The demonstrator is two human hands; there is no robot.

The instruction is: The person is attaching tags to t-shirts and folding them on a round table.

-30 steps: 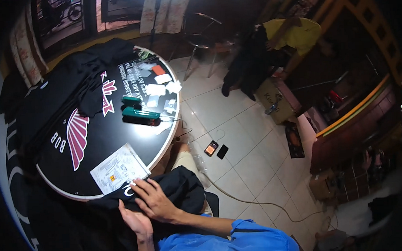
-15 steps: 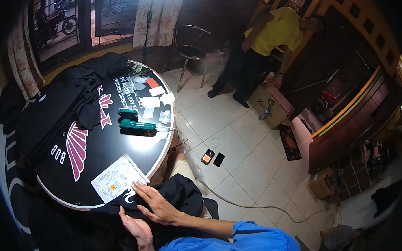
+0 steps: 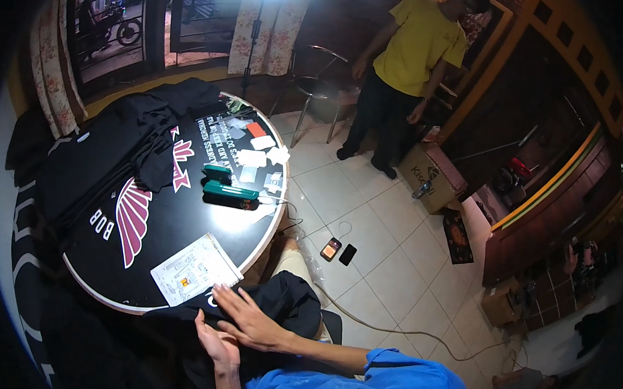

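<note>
Head cam, lower centre of the frame: the bunched black cloth w/ a white print [image 3: 292,303] lies across the lap, up to the table's near edge, and both bare hands are at it! R hand [image 3: 254,324] goes palm-down on the cloth, fingers stretched out flat w/ slight gaps btwn them, tips up by the white print. L hand [image 3: 219,348] is just below & left, palm turned inward, one finger pointing up; its other fingers are partly hidden by the R hand, so can't tell if they pinch any cloth. Just above, a white rectangular sheet w/ small drawings and an orange spot [image 3: 195,269] sits nr the rim of the round glossy black table w/ a pale edge [image 3: 188,224], left of centre. Further up the tabletop: a long dark-green shiny tool [image 3: 229,195], white packets [image 3: 251,159] and a flat orange-red card [image 3: 256,129]. Dark folded fabric [image 3: 115,158] fills the table's upper left. Mid-frame, on the pale tiled floor [image 3: 368,227]: a black phone [image 3: 348,255] nr a small device w/ a lit orange screen [image 3: 330,248]. Upper right, a person in a yellow top [image 3: 416,47] stands nr a brown cardboard box [image 3: 428,187].
</note>
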